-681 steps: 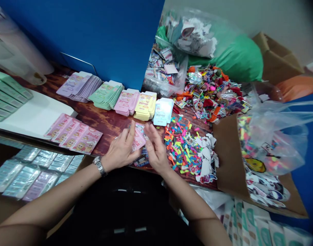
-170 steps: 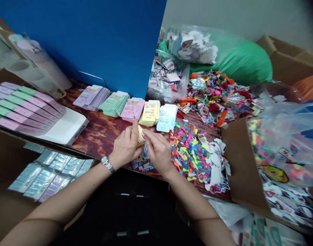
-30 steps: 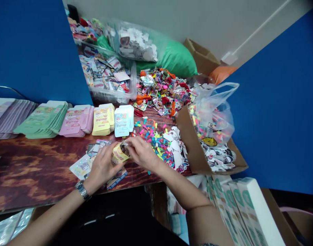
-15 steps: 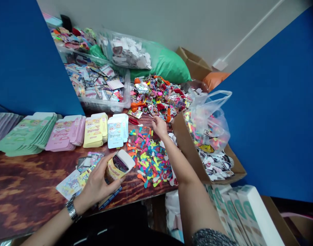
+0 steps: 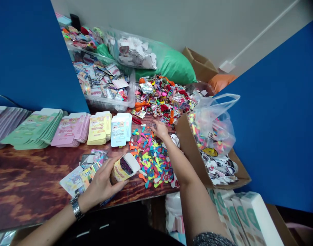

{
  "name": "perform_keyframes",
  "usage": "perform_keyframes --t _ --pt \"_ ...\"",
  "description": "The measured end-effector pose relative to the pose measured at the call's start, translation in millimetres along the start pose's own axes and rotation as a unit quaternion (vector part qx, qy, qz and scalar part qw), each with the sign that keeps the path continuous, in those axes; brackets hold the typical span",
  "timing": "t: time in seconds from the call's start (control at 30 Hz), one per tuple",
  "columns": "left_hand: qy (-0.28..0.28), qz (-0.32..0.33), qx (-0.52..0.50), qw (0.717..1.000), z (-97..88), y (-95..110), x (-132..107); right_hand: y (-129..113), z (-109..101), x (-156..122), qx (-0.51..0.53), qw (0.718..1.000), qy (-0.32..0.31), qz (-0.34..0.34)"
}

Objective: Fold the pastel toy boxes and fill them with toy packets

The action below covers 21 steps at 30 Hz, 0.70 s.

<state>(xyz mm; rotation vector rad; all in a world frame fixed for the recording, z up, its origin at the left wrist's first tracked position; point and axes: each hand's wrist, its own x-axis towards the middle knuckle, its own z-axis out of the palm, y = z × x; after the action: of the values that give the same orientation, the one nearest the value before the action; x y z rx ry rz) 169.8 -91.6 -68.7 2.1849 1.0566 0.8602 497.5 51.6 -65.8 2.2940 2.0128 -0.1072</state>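
Note:
My left hand (image 5: pixel 103 182) is wrapped round a small yellow paper box (image 5: pixel 122 169). The box is tilted, its white-lined flap is up, and something dark purple shows inside. My right hand (image 5: pixel 160 130) reaches over the far edge of a spread of small coloured balloons (image 5: pixel 155 159). Its fingers are pinched together at a small, dark, partly see-through thing that is too blurred to name. Just beyond it lies a heap of mixed trinkets (image 5: pixel 162 95). Beside my left hand, shiny picture cards (image 5: pixel 74 181) lie on the table.
Flat folded boxes stand in rows on the left: green (image 5: pixel 30 128), pink (image 5: pixel 69 130), yellow (image 5: pixel 98 128) and light blue (image 5: pixel 120 130). Behind is a clear bin (image 5: pixel 107 100) of cards. A cardboard box (image 5: pixel 188 147) with a plastic bag (image 5: pixel 217 131) stands right. Blue partitions (image 5: pixel 279 112) flank the table.
My right hand has drawn back slightly from the trinket heap towards the balloons. My left hand still holds the yellow box. The whole view has shifted a little.

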Motion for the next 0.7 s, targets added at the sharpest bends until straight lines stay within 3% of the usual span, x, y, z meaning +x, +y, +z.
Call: perform_keyframes --t 0.13,0.43,0.7 --pt "-0.001 -0.004 0.011 1.000 -4.7 0.7 -2.5 0.1 -7.9 5.2 -0.024 1.000 -0.011 0.001" --pt "0.000 -0.007 0.006 1.000 -6.6 4.6 -9.6 -25.7 -4.3 14.8 -0.036 0.999 -0.040 -0.003" --pt "0.011 -0.072 -0.024 0.997 -8.0 -3.0 -9.1 -1.1 -55.9 -0.5 0.100 0.994 0.007 -0.035"
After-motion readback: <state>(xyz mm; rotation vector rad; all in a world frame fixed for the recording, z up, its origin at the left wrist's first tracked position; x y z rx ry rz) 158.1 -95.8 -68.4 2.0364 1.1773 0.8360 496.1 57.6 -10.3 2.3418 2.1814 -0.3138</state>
